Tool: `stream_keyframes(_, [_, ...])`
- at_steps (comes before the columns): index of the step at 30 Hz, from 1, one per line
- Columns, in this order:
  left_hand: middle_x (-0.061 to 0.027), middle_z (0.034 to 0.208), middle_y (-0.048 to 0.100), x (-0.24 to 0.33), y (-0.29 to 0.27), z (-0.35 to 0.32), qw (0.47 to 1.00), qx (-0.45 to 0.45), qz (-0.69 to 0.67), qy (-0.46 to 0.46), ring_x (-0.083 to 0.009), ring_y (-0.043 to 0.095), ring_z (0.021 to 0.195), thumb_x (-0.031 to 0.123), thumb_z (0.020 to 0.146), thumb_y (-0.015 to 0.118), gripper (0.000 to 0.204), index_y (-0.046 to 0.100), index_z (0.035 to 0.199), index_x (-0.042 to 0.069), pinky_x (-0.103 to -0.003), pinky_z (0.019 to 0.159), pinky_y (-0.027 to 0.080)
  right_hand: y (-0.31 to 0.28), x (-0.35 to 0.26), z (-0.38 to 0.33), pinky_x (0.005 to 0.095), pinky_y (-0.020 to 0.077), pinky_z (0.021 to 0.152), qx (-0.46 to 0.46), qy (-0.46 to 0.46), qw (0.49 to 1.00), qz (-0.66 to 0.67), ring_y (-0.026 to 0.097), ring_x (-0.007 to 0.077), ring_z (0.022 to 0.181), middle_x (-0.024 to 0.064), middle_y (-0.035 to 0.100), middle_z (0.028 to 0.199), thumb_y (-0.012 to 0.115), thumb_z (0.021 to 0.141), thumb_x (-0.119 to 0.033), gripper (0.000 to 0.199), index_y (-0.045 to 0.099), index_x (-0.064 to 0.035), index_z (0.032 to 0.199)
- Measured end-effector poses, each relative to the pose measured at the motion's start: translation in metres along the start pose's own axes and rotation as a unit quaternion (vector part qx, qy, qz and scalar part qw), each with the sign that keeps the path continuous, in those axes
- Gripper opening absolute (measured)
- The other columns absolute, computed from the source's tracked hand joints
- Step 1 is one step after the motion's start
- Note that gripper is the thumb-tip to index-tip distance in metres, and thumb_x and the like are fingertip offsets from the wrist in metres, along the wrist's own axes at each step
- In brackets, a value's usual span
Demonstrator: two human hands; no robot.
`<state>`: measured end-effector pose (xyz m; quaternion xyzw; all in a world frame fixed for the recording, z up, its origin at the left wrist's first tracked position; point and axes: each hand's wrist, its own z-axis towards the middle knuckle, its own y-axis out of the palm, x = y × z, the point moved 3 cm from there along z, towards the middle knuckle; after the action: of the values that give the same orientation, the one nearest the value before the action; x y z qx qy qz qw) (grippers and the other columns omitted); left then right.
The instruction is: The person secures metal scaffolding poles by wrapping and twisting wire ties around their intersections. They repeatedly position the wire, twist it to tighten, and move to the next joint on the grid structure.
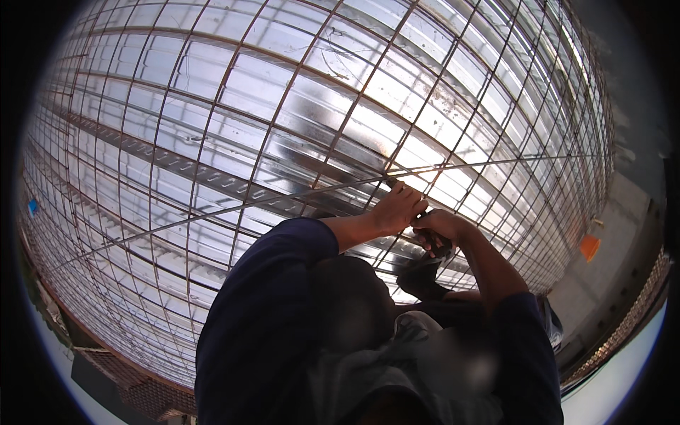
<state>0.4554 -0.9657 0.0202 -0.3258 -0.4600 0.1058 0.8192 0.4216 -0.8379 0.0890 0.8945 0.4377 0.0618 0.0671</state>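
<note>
A grid of thin rusty steel bars spreads over shiny ribbed metal decking. Across the grid runs a long straight rod at a slant. My left hand is closed, its fingers curled just below a spot where the rod meets the crossing bars. A small dark tip shows beyond those fingers; what it belongs to is hidden. Close against it on the right, my right hand is also closed, fingers bent under in shadow. Whatever lies in either hand is too dark and covered to name.
A perforated metal strip lies beneath the bars at left. One dark shoe rests on the grid below my hands. An orange object stands by a concrete ledge at right. Far left is a small blue object.
</note>
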Motion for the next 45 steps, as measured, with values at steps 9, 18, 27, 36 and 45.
stream_keyframes(9, [-0.0086,0.084,0.062,-0.019,0.018,0.028,0.966,-0.159,-0.159,-0.125,-0.0281,0.062,0.085,0.014,0.075,0.064,0.020,0.056,0.093,0.008,-0.041,0.071,0.048,0.025,-0.050,-0.061,0.0439,0.0518,0.075,0.382,-0.095,0.748,-0.534,0.066,0.0303,0.086,0.0157,0.064,0.090,0.075,0.073,-0.040,0.052,0.055,-0.0004,0.100])
stream_keyframes(18, [-0.0066,0.094,0.059,-0.010,-0.004,0.022,0.968,-0.169,-0.164,-0.092,-0.0267,0.057,0.098,0.020,0.075,0.067,0.031,0.057,0.103,0.011,-0.046,0.092,0.038,0.005,-0.030,-0.032,0.0430,0.0540,0.057,0.119,0.006,0.938,-0.325,0.067,0.0278,0.072,0.0154,0.064,0.078,0.055,0.076,-0.011,0.022,0.058,0.0049,0.091])
stream_keyframes(27, [-0.0088,0.078,0.062,-0.006,0.014,0.021,0.953,-0.247,-0.173,-0.041,-0.0305,0.062,0.085,0.012,0.075,0.061,0.016,0.057,0.090,0.008,-0.048,0.081,0.041,-0.001,-0.010,-0.038,0.0346,0.0543,0.058,0.064,-0.004,0.998,-0.018,0.065,0.0269,0.071,0.0167,0.062,0.091,0.068,0.082,-0.037,0.050,0.057,0.0042,0.109])
stream_keyframes(36, [-0.0092,0.089,0.062,-0.003,0.002,0.027,0.955,-0.220,-0.190,-0.059,-0.0293,0.060,0.094,0.010,0.073,0.064,0.024,0.057,0.096,0.009,-0.053,0.086,0.040,0.008,-0.006,-0.033,0.0384,0.0532,0.062,0.138,-0.052,0.927,-0.344,0.065,0.0286,0.074,0.0185,0.065,0.085,0.062,0.078,-0.022,0.036,0.058,0.0015,0.105])
stream_keyframes(45, [-0.0077,0.085,0.061,0.001,0.026,0.012,0.959,-0.251,-0.129,-0.035,-0.0280,0.059,0.092,0.017,0.076,0.063,0.021,0.056,0.095,0.010,-0.045,0.083,0.039,0.010,0.018,-0.034,0.0336,0.0530,0.060,-0.006,-0.115,0.992,0.048,0.065,0.0219,0.072,0.0129,0.064,0.089,0.066,0.081,-0.031,0.041,0.060,0.0013,0.106])
